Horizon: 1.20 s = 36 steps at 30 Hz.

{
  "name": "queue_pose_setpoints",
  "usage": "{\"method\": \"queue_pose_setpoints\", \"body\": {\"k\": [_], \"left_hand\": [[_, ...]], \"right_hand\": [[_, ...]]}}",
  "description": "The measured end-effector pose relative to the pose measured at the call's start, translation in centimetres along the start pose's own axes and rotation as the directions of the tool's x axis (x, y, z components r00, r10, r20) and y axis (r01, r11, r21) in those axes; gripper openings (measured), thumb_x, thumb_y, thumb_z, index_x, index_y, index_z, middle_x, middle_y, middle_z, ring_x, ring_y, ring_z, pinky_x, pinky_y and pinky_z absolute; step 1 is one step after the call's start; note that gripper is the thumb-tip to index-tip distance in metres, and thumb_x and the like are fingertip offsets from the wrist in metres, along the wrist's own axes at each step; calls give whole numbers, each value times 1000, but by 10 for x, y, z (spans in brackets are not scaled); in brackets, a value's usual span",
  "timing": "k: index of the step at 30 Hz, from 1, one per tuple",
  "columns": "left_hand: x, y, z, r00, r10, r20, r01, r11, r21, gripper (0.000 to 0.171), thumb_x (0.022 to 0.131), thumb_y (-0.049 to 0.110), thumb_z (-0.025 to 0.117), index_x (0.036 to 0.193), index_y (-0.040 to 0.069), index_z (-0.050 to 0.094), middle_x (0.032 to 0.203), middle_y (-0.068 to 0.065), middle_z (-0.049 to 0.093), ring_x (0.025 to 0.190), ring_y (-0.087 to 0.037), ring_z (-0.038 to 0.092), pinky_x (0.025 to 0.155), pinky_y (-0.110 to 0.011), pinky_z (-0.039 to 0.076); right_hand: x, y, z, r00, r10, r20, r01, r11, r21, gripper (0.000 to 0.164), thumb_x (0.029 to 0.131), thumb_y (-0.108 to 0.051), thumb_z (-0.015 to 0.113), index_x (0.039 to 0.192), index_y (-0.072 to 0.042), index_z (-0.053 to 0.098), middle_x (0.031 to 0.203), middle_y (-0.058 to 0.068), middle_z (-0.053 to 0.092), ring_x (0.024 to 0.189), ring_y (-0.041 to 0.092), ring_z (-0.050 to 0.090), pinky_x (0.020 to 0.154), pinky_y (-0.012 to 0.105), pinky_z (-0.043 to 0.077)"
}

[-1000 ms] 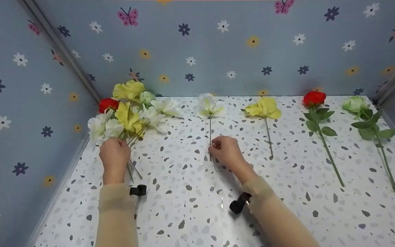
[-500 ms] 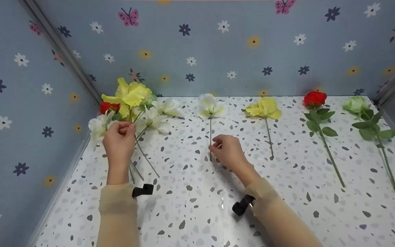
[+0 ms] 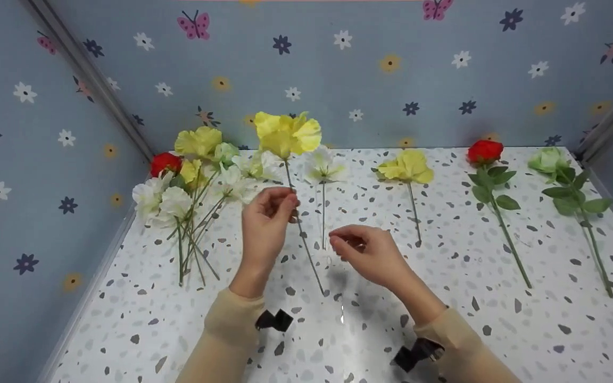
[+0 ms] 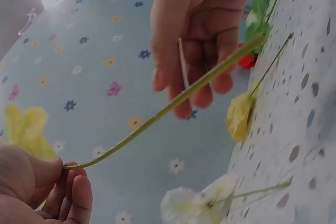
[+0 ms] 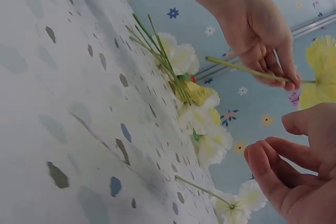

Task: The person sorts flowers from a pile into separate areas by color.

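Note:
My left hand (image 3: 265, 221) pinches the thin green stem of a yellow artificial flower (image 3: 288, 135) between thumb and fingers. The bloom is raised above the table, and the stem slants down to the right; its lower end (image 4: 231, 59) shows large in the left wrist view. My right hand (image 3: 373, 254) hovers just right of that stem, fingers loosely bent, with nothing between them, as the right wrist view shows too. Beside it, a white flower (image 3: 323, 166) lies on the speckled table (image 3: 296, 340), its stem end near my right fingertips.
A mixed pile of flowers with white blooms (image 3: 174, 205) lies at the left. To the right, spaced apart, lie a yellow flower (image 3: 406, 166), a red rose (image 3: 485, 152) and a pale green rose (image 3: 548, 161). Patterned wall panels (image 3: 317, 74) stand along the back and sides.
My left hand has picked a yellow flower out of the left pile and carried it right to the middle. My right hand has let go of the white flower's stem and drawn back slightly.

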<state>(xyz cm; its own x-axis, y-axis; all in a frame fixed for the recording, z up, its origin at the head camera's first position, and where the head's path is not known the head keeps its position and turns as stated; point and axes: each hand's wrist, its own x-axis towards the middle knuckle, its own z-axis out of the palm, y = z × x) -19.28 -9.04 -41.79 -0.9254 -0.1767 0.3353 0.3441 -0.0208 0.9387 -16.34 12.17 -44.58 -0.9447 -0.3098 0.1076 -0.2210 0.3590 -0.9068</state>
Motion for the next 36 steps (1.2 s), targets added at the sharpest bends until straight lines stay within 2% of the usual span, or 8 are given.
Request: {"method": "queue_pose_setpoints", "body": {"k": [4, 7, 11, 16, 22, 28, 33, 36], "left_hand": [[-12, -12, 20, 994, -33, 99, 40, 997, -70, 17, 94, 4, 69, 105, -9, 67, 89, -23, 69, 70, -25, 64, 63, -28, 57], [-18, -18, 28, 987, -69, 145, 90, 986, -140, 20, 95, 6, 69, 106, -10, 66, 90, -21, 68, 74, -23, 65, 65, -29, 57], [-24, -22, 32, 978, -106, 181, 140, 972, -191, 23, 95, 7, 69, 108, -11, 64, 90, -19, 68, 77, -23, 66, 67, -30, 58], [-28, -22, 34, 967, -130, 217, 176, 962, -209, 24, 97, 8, 68, 109, -12, 63, 91, -20, 69, 78, -25, 67, 70, -34, 60], [-32, -20, 37, 949, -162, 269, 215, 960, -180, 20, 97, 9, 68, 108, -7, 65, 95, -20, 70, 81, -26, 69, 74, -37, 61], [-33, -14, 37, 940, -159, 302, 209, 968, -140, 21, 97, 10, 68, 109, -7, 66, 97, -19, 71, 84, -27, 70, 77, -38, 60], [-29, -9, 33, 930, -181, 319, 219, 972, -87, 20, 97, 10, 69, 110, -4, 68, 100, -19, 71, 87, -29, 70, 77, -40, 60], [-21, -9, 23, 940, -196, 278, 207, 978, -13, 16, 95, 8, 69, 109, -1, 69, 98, -18, 71, 86, -29, 69, 77, -39, 60]], "right_hand": [[-18, 2, 7, 994, 11, 112, -21, 996, 89, 29, 98, -31, 67, 118, -11, 72, 100, 8, 74, 85, 31, 72, 74, 40, 61], [-27, 4, 12, 989, 30, 145, -51, 988, 147, 27, 99, -26, 67, 117, -7, 72, 103, 12, 74, 87, 31, 73, 76, 38, 61], [-34, 7, 15, 989, 60, 133, -89, 972, 220, 21, 97, -17, 69, 112, -4, 73, 102, 16, 74, 85, 27, 74, 74, 35, 62], [-39, 13, 11, 993, 98, 58, -110, 960, 256, 18, 92, -14, 75, 106, -3, 73, 97, 17, 73, 81, 25, 73, 72, 36, 62], [-38, 18, 5, 997, 73, -12, -69, 976, 208, 19, 89, -13, 78, 102, 0, 73, 89, 7, 74, 77, 25, 73, 70, 34, 62], [-37, 18, 0, 998, 35, -59, -24, 985, 169, 13, 88, -14, 79, 97, -7, 74, 88, 5, 75, 76, 23, 73, 69, 33, 62], [-33, 17, -10, 996, 17, -89, -4, 990, 143, 13, 89, -15, 79, 98, -8, 75, 88, 4, 75, 76, 23, 73, 69, 33, 62], [-25, 21, -27, 988, 32, -150, -17, 995, 100, 14, 89, -14, 78, 101, -8, 74, 90, 4, 75, 76, 22, 73, 69, 34, 62]]}}
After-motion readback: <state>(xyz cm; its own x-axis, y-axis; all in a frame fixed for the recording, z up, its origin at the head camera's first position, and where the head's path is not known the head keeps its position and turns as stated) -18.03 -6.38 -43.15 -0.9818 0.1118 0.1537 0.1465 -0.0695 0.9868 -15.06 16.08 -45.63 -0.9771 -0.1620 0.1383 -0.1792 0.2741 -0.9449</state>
